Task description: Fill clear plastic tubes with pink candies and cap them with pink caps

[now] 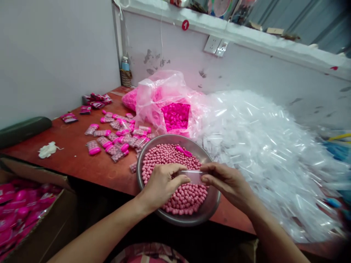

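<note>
Between my two hands is a small clear plastic tube [195, 177], held level above a metal bowl [189, 220]. My left hand [164, 181] pinches its left end, and my right hand [223, 179] grips its right end with thumb and fingers. Pink round beads [164, 153] fill much of the bowl beneath. A bright pink scoop [184, 151] lies on the beads at the far side. No contents show in the tube's visible middle; my fingers cover both ends.
Filled tubes with pink caps [117, 140] lie left of the bowl. Behind stands an open bag of pink caps [177, 116]. Clear plastic tubes [263, 157] are heaped at right. A carton [55, 215] of pink packs is lower left; a crumpled tissue [48, 150] lies nearby.
</note>
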Motion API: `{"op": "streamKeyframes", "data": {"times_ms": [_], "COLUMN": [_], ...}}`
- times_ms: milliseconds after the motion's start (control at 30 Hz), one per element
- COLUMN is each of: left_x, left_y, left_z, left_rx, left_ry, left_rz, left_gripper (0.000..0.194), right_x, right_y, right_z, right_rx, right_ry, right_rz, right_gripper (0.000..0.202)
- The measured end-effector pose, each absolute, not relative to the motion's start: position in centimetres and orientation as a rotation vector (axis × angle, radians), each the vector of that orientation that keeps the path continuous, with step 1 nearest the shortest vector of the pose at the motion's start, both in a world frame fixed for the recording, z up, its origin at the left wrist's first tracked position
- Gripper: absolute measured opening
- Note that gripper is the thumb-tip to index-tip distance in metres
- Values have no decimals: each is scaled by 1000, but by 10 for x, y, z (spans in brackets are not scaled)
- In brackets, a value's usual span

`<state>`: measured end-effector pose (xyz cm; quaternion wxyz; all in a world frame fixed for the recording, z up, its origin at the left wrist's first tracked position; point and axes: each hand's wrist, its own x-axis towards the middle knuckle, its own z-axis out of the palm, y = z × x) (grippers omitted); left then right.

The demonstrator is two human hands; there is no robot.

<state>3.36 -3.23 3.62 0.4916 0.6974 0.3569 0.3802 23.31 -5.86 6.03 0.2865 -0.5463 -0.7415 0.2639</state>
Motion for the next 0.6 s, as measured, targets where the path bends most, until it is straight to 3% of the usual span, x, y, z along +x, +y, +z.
{"op": "streamKeyframes", "data": {"times_ms": [267, 433, 600], "left_x": [-8, -13, 16], "left_y": [-34, -8, 23], "left_z": [43, 28, 10], "left_rx": [1623, 1384, 1547], "left_ry": [971, 1085, 1020], "left_rz": [919, 1111, 1205], "left_gripper": [13, 28, 48], "right_x": [250, 254, 215], "right_y": [-63, -44, -20], "right_z": [68, 51, 33], "right_rx": [-1523, -1589, -1280], "right_ry": [-2015, -2351, -2561], "right_rz": [528, 431, 404], "right_gripper": [16, 14, 26]}}
